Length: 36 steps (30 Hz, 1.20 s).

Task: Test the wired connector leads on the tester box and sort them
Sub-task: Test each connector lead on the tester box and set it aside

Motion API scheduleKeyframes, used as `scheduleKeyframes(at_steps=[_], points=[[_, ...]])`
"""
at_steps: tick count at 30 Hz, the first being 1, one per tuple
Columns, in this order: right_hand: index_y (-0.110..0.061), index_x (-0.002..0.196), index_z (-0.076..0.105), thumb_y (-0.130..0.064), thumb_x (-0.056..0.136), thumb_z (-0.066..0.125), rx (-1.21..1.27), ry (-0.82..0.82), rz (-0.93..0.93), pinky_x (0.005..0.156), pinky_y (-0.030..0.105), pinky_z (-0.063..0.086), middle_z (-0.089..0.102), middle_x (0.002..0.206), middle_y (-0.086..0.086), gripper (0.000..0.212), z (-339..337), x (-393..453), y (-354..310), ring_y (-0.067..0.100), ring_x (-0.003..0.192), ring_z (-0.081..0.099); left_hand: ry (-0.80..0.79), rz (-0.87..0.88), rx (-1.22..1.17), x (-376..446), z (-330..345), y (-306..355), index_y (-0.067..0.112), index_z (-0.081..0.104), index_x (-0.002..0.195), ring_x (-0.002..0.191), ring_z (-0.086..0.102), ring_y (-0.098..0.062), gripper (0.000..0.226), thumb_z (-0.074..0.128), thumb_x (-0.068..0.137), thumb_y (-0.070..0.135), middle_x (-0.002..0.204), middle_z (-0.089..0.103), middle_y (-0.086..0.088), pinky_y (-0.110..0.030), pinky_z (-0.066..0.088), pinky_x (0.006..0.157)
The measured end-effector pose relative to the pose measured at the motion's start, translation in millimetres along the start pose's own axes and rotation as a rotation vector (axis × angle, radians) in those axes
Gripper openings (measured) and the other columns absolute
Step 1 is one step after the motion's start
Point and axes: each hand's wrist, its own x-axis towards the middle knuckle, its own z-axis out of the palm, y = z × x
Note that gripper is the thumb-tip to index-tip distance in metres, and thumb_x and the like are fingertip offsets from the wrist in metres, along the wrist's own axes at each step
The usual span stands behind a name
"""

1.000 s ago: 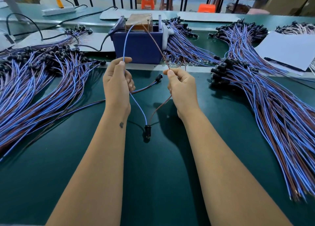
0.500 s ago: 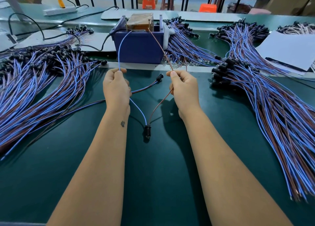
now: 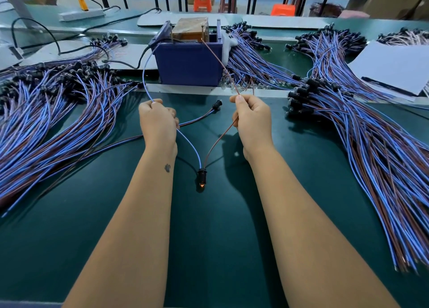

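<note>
Glowing orange only now, the connector (image 3: pixel 201 176) lies near on the table (image 3: pixel 220 238); a second ago it was dark. The blue wire (image 3: pixel 144 75) is pinched by the left hand (image 3: pixel 157 121), the brown wire (image 3: pixel 220 63) by the right hand (image 3: pixel 253 119), both reaching the far tester box (image 3: pixel 189 63). The lead probably passes.

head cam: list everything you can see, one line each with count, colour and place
tester box: one, dark blue, far centre of the bench
lead under test: one, blue and brown wires up to the box top, black connector glowing orange, between the forearms
loose lead: one, blue and brown, black connector, between the hands
left pile of leads: many, blue and brown, left
right pile of leads: many, blue and brown, right
leads behind the box: many, right of the box
white paper: a stack, far right
bench mat: dark green
left hand: grips the blue wire
right hand: pinches the brown wire
</note>
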Motion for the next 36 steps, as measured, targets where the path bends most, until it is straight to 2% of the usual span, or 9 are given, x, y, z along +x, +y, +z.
scheduleKeyframes(at_steps=[9, 15, 22, 28, 31, 34, 36], points=[[-0.02, 0.082, 0.06, -0.017, 0.101, 0.044, 0.035, 0.046, 0.021, 0.049, 0.013, 0.038, 0.048, 0.055, -0.002, 0.025, 0.2, 3.5, 2.5, 0.005, 0.045, 0.04, -0.04, 0.013, 0.047, 1.8, 0.8, -1.5, 0.02, 0.043, 0.087, 0.046, 0.033, -0.012, 0.025, 0.023, 0.095, 0.006, 0.058, 0.039, 0.003, -0.023, 0.031, 0.045], [-0.02, 0.081, 0.06, -0.018, 0.101, 0.044, 0.026, 0.043, 0.025, 0.049, 0.014, 0.037, 0.047, 0.055, -0.002, 0.025, 0.5, 3.8, 3.4, 0.007, 0.047, 0.04, -0.124, 0.079, 0.098, -1.5, 2.3, -3.2, 0.02, 0.044, 0.081, 0.037, 0.026, -0.007, 0.023, 0.029, 0.092, 0.007, 0.04, 0.032, 0.014, -0.02, 0.024, 0.039], [-0.016, 0.088, 0.062, -0.018, 0.101, 0.043, 0.009, 0.03, 0.038, 0.048, 0.013, 0.038, 0.049, 0.058, -0.001, 0.023, -1.5, 3.2, 2.4, 0.008, 0.049, 0.041, -0.199, 0.132, 0.136, -6.3, 2.1, -4.0, 0.021, 0.047, 0.076, 0.04, 0.021, -0.008, 0.022, 0.033, 0.089, 0.011, 0.043, 0.03, 0.012, -0.022, 0.019, 0.042], [-0.017, 0.086, 0.062, -0.018, 0.101, 0.043, -0.011, 0.028, 0.042, 0.048, 0.015, 0.037, 0.049, 0.058, -0.001, 0.024, -2.1, 3.3, 2.7, 0.008, 0.051, 0.042, -0.216, 0.153, 0.137, -8.7, 1.6, -4.8, 0.021, 0.047, 0.074, 0.041, 0.021, -0.009, 0.021, 0.035, 0.088, 0.011, 0.044, 0.029, 0.011, -0.023, 0.018, 0.043], [-0.016, 0.088, 0.062, -0.018, 0.101, 0.044, -0.058, 0.005, -0.015, 0.051, 0.019, 0.039, 0.049, 0.057, -0.003, 0.022, -2.1, 1.9, 1.9, 0.007, 0.051, 0.042, -0.21, 0.145, 0.138, -10.2, 2.9, -4.0, 0.02, 0.052, 0.075, 0.042, 0.03, -0.008, 0.023, 0.038, 0.09, 0.012, 0.044, 0.036, 0.012, -0.022, 0.027, 0.043], [-0.019, 0.085, 0.062, -0.017, 0.098, 0.05, -0.187, -0.104, -0.148, 0.062, 0.031, 0.044, 0.052, 0.057, -0.004, 0.018, 7.5, -3.6, -0.2, 0.014, 0.058, 0.049, -0.241, 0.195, 0.233, -12.3, 5.9, -4.6, 0.024, 0.069, 0.079, 0.054, 0.046, -0.01, 0.024, 0.051, 0.092, 0.017, 0.053, 0.049, 0.012, -0.025, 0.043, 0.057], [-0.019, 0.08, 0.062, -0.016, 0.096, 0.053, -0.24, -0.199, -0.179, 0.065, 0.035, 0.045, 0.052, 0.056, -0.006, 0.019, 18.8, -9.8, -0.4, 0.019, 0.061, 0.051, -0.307, 0.198, 0.231, -14.8, 8.8, -5.2, 0.023, 0.074, 0.082, 0.06, 0.052, -0.01, 0.022, 0.056, 0.092, 0.017, 0.063, 0.059, 0.009, -0.025, 0.046, 0.062]])
